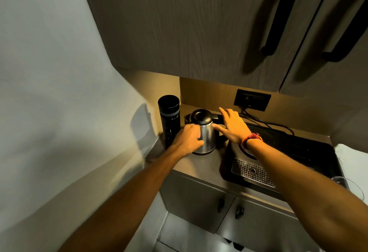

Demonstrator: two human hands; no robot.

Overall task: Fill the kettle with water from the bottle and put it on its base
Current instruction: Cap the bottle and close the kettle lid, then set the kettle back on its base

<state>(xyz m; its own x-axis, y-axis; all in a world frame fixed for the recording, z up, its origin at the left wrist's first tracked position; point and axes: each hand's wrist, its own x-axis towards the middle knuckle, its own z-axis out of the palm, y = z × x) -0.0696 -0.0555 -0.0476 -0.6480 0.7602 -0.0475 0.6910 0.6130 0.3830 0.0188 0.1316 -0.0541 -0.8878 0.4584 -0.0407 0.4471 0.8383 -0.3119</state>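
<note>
Countertop [201,164]: open hands [232,125] around kettle [206,132]

I see a narrow grey tabletop [201,164] w/ steel kettle [207,138] standing upright at back-left. Black bottle [169,120] just left of it. Black tray [298,156] w/ perforated metal grate on right.

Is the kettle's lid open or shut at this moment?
Shut: the black lid sits flat on the upright kettle, covering its top.

The kettle [203,130] stands on the worktop [201,164] between both hands, the bottle [169,118] just left of the left hand [189,138], the tray [288,162] right of the right hand [233,126].
</note>
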